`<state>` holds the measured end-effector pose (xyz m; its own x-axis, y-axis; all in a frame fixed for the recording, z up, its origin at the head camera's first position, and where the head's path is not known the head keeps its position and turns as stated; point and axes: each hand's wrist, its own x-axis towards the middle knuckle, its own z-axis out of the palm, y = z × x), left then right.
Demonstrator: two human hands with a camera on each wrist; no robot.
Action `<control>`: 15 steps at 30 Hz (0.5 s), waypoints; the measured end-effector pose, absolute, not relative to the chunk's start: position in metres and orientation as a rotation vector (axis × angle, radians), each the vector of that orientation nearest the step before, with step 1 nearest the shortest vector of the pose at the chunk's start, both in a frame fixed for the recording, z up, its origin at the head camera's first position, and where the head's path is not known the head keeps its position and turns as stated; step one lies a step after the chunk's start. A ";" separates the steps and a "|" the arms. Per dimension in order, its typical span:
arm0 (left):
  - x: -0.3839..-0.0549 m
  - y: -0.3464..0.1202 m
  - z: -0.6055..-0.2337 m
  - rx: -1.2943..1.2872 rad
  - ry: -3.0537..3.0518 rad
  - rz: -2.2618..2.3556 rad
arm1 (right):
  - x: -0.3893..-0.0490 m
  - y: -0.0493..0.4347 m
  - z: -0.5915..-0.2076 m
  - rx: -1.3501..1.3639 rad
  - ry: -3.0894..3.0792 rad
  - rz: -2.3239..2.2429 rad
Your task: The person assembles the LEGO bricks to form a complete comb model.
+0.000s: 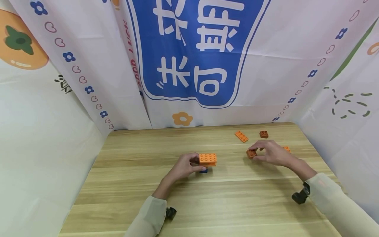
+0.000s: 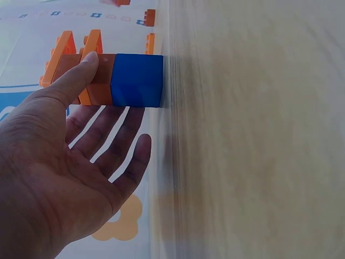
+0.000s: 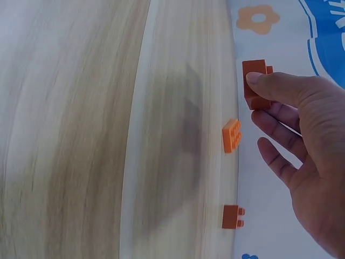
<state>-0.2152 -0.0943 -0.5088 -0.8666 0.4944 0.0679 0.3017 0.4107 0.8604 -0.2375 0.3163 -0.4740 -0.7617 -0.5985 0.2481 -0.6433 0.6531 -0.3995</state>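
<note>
My left hand (image 1: 185, 166) grips a stack of toy building bricks, thumb on one side and fingers behind. At the stack's bottom is a blue brick (image 2: 137, 81), close to the tabletop. Above it come a brown brick (image 2: 103, 86), an orange plate (image 2: 92, 44), more brown, and a studded orange top plate (image 1: 208, 157). Farther right, my right hand (image 1: 273, 153) pinches a loose brown brick (image 3: 254, 83) between thumb and fingers. In the right wrist view this brick appears raised off the table, its studs facing away from the wood.
Beyond my right hand lie an orange studded plate (image 1: 241, 136) and another brown brick (image 1: 264, 134). Another orange piece (image 1: 286, 149) shows partly behind that hand. The wooden table (image 1: 142, 148) is bordered by printed cloth (image 1: 254, 98) at the back and sides.
</note>
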 end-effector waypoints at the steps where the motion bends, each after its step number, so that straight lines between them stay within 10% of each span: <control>1: -0.215 -0.094 -0.509 0.706 2.468 1.441 | -0.237 0.315 -0.473 1.044 -2.772 0.722; 15: -0.216 -0.094 -0.509 0.713 2.478 1.433 | -0.232 0.291 -0.465 1.097 -2.774 0.785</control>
